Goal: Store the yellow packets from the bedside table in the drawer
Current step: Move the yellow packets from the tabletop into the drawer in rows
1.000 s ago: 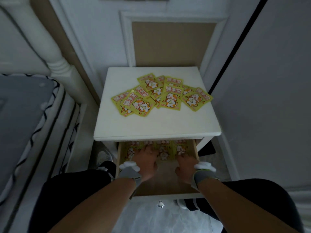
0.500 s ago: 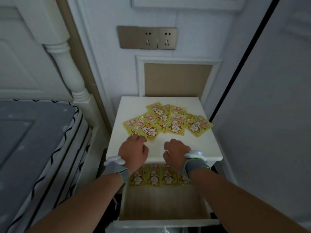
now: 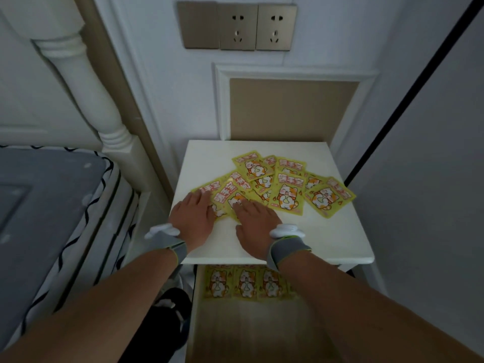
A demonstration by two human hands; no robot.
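Several yellow packets (image 3: 285,195) with a cartoon cat lie fanned out and overlapping on the white bedside table (image 3: 327,237). My left hand (image 3: 193,213) rests flat on the leftmost packets, fingers spread. My right hand (image 3: 255,221) lies beside it, its fingertips on a packet near the front of the pile. Neither hand has lifted anything. Below the tabletop the drawer (image 3: 251,328) stands pulled out, with a row of yellow packets (image 3: 246,282) laid side by side at its back.
A bed (image 3: 52,218) with a grey cover and a white turned post (image 3: 86,82) stands close on the left. Wall sockets (image 3: 256,27) sit above the table. A pale wall with a black strip (image 3: 408,95) closes the right side.
Both hands came up out of the drawer, passed the table's front edge, and now lie on the packets on top. The view tilted up toward the wall.
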